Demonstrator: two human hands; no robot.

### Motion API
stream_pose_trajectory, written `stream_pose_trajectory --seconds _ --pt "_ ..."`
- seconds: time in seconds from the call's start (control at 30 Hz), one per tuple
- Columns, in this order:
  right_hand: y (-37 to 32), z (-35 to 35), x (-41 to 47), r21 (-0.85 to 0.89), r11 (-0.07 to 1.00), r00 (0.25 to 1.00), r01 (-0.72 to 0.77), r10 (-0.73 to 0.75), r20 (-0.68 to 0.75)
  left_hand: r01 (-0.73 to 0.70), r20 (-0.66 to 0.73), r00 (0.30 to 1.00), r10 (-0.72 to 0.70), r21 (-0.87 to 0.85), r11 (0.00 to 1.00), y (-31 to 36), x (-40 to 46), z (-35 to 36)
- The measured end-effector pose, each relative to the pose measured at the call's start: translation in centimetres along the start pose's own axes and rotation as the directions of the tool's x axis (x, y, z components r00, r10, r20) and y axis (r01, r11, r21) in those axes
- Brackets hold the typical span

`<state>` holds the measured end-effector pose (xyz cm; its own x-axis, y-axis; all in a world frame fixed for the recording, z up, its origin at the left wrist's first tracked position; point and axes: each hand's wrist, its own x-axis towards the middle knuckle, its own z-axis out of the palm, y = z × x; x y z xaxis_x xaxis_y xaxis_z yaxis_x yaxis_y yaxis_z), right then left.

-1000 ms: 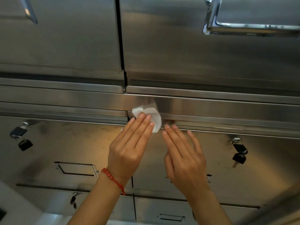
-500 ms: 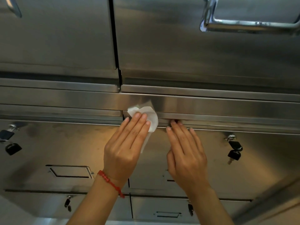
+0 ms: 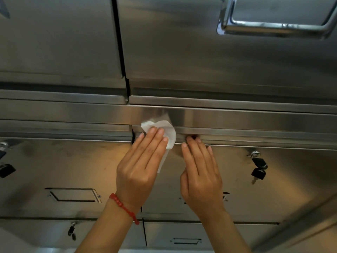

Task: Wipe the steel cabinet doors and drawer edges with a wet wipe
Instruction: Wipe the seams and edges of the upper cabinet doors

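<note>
A white wet wipe lies against the top edge of the right steel drawer, near the gap between two drawers. My left hand, with a red bead bracelet at the wrist, presses the wipe with flat, straight fingers. My right hand rests just right of it on the drawer front, fingers straight, with the tips of two fingers hooked under the drawer's lip. Above are two steel cabinet doors.
A chrome handle sits on the upper right door. Black keys hang from a lock on the right drawer; more keys hang at the far left. Label holders and lower drawers lie below.
The view has shifted slightly. My right hand's fingertips have moved up to the drawer lip. My left hand stays pressing the wipe at the same spot on the drawer edge.
</note>
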<state>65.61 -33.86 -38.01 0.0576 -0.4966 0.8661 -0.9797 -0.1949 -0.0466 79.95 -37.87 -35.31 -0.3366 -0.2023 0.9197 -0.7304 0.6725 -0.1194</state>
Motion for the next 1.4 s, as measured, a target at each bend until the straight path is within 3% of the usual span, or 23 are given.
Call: stream_pose_trajectory --seconds 0.3,0.57,1.4 --pt "0.1 -0.2 0.0 0.017 1.000 1.000 0.008 -0.008 0.011 0.063 0.001 0.998 -0.063 0.047 0.997 0.2 -0.1 -0.4" --pt "0.7 -1.4 0.3 -0.068 0.997 0.999 0.031 -0.030 0.017 0.056 0.017 0.998 -0.057 0.042 0.998 1.1 0.3 -0.2" --pt "0.7 -1.3 -0.1 -0.053 0.997 0.998 -0.064 0.065 0.011 0.047 0.005 0.999 -0.048 0.021 0.999 2.7 1.0 0.6"
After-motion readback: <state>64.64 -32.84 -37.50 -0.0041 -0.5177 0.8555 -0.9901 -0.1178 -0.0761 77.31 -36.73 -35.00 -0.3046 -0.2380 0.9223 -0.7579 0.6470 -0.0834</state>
